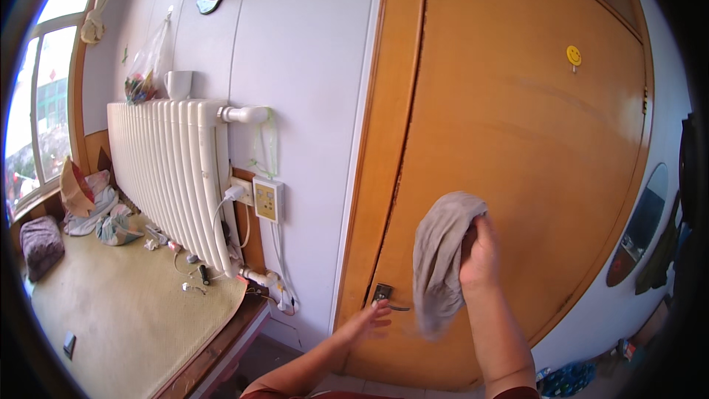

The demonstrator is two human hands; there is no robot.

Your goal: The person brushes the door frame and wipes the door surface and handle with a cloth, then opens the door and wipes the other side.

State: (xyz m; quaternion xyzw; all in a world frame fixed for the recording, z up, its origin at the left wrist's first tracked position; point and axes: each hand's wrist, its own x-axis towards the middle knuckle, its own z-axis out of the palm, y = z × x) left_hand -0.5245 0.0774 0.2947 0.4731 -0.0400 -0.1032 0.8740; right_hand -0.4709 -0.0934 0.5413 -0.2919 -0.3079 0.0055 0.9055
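Observation:
A crumpled grey cloth (443, 255) hangs from my right hand (481, 252), which is raised in front of an orange-brown wooden door (526, 138). Its lower end is blurred. Lower and to the left, my left hand (365, 321) has its fingers spread and holds nothing. Just above its fingertips in the picture is the door's metal lever handle (396, 307) with its dark plate; whether the hand touches it I cannot tell. The door is closed in its frame, and a yellow smiley sticker hook (574, 56) is fixed high on it.
Left of the door, a white radiator (166, 177) carries a mug (178, 85). A control box (268, 199) and a socket with a plugged-in charger (235, 193) sit beside it. A mat-covered platform (127, 305) holds bundles and small items. An oval mirror (637, 227) hangs right.

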